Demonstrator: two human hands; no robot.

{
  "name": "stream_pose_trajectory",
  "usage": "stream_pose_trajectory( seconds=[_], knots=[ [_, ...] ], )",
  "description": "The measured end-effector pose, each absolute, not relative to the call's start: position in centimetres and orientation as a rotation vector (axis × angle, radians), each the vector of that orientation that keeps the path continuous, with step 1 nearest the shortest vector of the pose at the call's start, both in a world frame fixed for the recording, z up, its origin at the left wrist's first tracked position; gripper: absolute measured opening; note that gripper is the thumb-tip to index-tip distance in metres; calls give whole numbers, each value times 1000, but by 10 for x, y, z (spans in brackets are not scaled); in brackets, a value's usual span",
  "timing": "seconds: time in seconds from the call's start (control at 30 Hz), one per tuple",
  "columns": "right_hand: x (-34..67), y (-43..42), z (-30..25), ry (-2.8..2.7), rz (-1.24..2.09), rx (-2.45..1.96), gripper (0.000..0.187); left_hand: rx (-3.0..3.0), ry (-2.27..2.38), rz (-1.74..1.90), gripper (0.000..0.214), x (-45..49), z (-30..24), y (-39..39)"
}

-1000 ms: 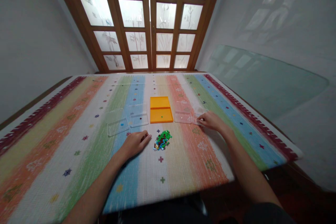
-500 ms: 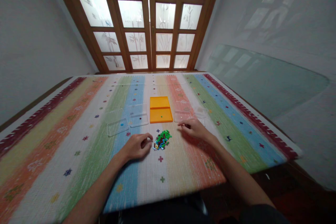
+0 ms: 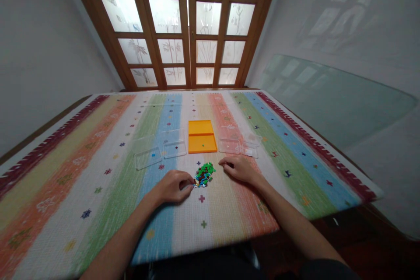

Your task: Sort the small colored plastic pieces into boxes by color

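Observation:
A small heap of tiny toy bricks point(image 3: 205, 173), mostly green with brown, blue and white ones, lies on the striped tablecloth. My left hand point(image 3: 177, 186) rests at the heap's left edge, thumb and index finger pinched together by the blue and white pieces; what is between the fingertips is too small to make out. To the right of the heap, my right hand point(image 3: 239, 169) hovers low or rests on the cloth with its fingers bent and closed; anything in them is hidden.
Beyond the heap lies an open orange case point(image 3: 202, 152) with a green brick in it. Clear plastic boxes flank it: one with a blue piece point(image 3: 153, 155), one with a dark red piece point(image 3: 176, 148), and two at right point(image 3: 229, 152) point(image 3: 257, 155). The table's front edge is near me.
My left hand has moved slightly right, its fingertips closing at the heap's edge. My right hand has come down toward me, away from the clear box at the right.

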State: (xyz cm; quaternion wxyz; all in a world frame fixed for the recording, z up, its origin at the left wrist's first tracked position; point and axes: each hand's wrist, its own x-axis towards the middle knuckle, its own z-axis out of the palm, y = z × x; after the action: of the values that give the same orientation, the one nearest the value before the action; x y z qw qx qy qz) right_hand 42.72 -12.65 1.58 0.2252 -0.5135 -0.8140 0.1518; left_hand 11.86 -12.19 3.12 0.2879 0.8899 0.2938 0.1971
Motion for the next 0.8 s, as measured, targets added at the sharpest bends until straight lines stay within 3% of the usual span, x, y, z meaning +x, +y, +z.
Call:
stream_pose_trajectory(
  seconds=[0.27,0.47,0.8],
  knots=[
    [427,-127,16,-2238,429,-1421,29,2326,936,677,17,104,41,-107],
    [427,-127,17,-2255,419,-1419,28,2213,1476,996,28,53,57,-78],
    [427,-127,17,-2271,391,-1417,26,2104,2015,643,29,24,66,-67]
  ],
)
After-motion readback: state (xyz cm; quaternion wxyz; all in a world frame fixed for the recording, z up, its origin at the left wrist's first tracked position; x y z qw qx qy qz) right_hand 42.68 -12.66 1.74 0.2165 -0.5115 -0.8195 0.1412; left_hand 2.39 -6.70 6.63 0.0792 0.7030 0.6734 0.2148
